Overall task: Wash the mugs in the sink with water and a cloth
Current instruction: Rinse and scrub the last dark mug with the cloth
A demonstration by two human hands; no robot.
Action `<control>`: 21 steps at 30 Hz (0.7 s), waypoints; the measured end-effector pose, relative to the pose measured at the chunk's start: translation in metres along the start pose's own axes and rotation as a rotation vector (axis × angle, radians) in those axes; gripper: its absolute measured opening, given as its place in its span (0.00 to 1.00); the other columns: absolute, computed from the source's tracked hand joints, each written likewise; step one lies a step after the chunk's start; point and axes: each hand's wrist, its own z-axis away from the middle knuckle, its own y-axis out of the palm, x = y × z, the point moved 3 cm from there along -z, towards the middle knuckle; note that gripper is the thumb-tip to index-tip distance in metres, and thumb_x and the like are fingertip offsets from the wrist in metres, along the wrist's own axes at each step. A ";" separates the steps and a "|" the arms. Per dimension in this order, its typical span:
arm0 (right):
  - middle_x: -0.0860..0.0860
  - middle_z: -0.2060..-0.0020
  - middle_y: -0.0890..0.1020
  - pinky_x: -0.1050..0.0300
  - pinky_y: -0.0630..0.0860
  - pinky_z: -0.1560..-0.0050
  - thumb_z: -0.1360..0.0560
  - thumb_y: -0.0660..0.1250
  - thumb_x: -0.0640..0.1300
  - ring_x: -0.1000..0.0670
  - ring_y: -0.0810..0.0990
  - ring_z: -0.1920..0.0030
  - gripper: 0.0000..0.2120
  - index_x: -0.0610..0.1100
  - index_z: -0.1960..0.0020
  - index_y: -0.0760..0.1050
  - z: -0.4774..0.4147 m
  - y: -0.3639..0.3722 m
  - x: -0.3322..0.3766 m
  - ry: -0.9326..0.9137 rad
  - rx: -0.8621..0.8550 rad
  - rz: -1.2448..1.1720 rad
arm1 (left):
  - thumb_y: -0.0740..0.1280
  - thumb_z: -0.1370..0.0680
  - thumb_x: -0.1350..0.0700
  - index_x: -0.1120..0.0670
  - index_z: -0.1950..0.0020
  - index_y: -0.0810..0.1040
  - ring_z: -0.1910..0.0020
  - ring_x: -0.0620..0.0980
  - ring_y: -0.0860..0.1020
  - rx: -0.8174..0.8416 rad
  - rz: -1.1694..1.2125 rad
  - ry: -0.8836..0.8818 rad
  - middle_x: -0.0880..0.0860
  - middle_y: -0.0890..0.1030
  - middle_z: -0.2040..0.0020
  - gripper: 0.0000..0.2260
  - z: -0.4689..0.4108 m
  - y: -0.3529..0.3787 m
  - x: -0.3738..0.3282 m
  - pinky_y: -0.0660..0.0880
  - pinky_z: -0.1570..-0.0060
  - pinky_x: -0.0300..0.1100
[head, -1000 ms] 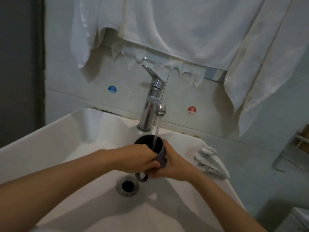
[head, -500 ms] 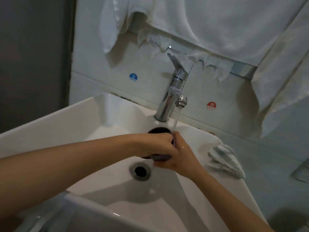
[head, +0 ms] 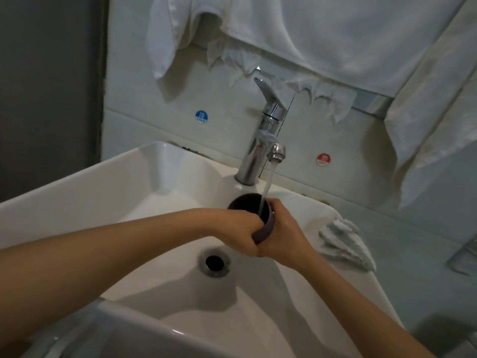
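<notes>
A dark grey mug [head: 263, 228] is held upright over the white sink [head: 129, 182], under the running chrome tap [head: 260, 140]. Water streams from the spout into the mug's mouth. My left hand [head: 237, 228] grips the mug's near left side, fingers wrapped around the wall. My right hand [head: 284, 236] holds it from the right, thumb up by the rim. The mug's handle is hidden by my hands. A pale folded cloth [head: 346, 244] lies on the sink's right ledge, apart from both hands.
The drain [head: 214, 262] sits in the basin just below my hands. White towels [head: 309, 34] hang on the wall above the tap. Cold and hot stickers mark the tiles. A metal rack edge [head: 464, 257] shows at far right.
The camera has shifted so the sink sits more to the right and lower. The mug has turned in my hands; its handle, seen below earlier, is now covered. Water keeps running.
</notes>
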 end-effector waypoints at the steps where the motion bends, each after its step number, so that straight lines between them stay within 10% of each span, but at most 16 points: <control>1: 0.52 0.43 0.74 0.59 0.74 0.49 0.46 0.82 0.49 0.51 0.75 0.45 0.46 0.48 0.34 0.62 0.000 0.003 0.002 -0.001 -0.002 0.007 | 0.63 0.24 0.63 0.57 0.61 0.72 0.69 0.43 0.69 -0.050 0.219 -0.006 0.50 0.70 0.68 0.07 -0.002 -0.003 -0.001 0.66 0.70 0.31; 5: 0.52 0.47 0.76 0.54 0.77 0.47 0.50 0.77 0.61 0.55 0.77 0.48 0.41 0.48 0.42 0.70 -0.006 0.016 0.002 -0.004 -0.044 -0.041 | 0.60 0.21 0.61 0.61 0.50 0.74 0.64 0.45 0.72 -0.355 1.046 -0.103 0.54 0.73 0.62 0.05 -0.007 -0.009 -0.003 0.70 0.68 0.32; 10: 0.56 0.44 0.68 0.61 0.72 0.44 0.44 0.75 0.66 0.55 0.72 0.43 0.46 0.49 0.34 0.62 -0.007 0.010 0.003 -0.018 -0.096 -0.031 | 0.61 0.20 0.52 0.59 0.48 0.74 0.64 0.45 0.72 -0.357 0.281 0.072 0.51 0.75 0.62 0.11 -0.004 0.000 -0.006 0.68 0.65 0.31; 13: 0.52 0.41 0.71 0.60 0.78 0.50 0.44 0.81 0.49 0.55 0.74 0.44 0.46 0.47 0.32 0.62 -0.003 -0.008 -0.002 -0.088 0.001 -0.143 | 0.61 0.20 0.53 0.59 0.52 0.73 0.62 0.48 0.74 -0.307 0.100 0.161 0.54 0.77 0.59 0.09 0.003 -0.006 -0.005 0.69 0.63 0.35; 21: 0.58 0.43 0.77 0.56 0.75 0.43 0.45 0.82 0.42 0.56 0.77 0.43 0.46 0.59 0.35 0.62 -0.002 -0.019 -0.010 -0.029 0.112 -0.155 | 0.66 0.23 0.51 0.53 0.39 0.74 0.47 0.50 0.76 -0.119 -0.241 0.172 0.51 0.79 0.46 0.14 0.003 -0.004 0.015 0.72 0.45 0.41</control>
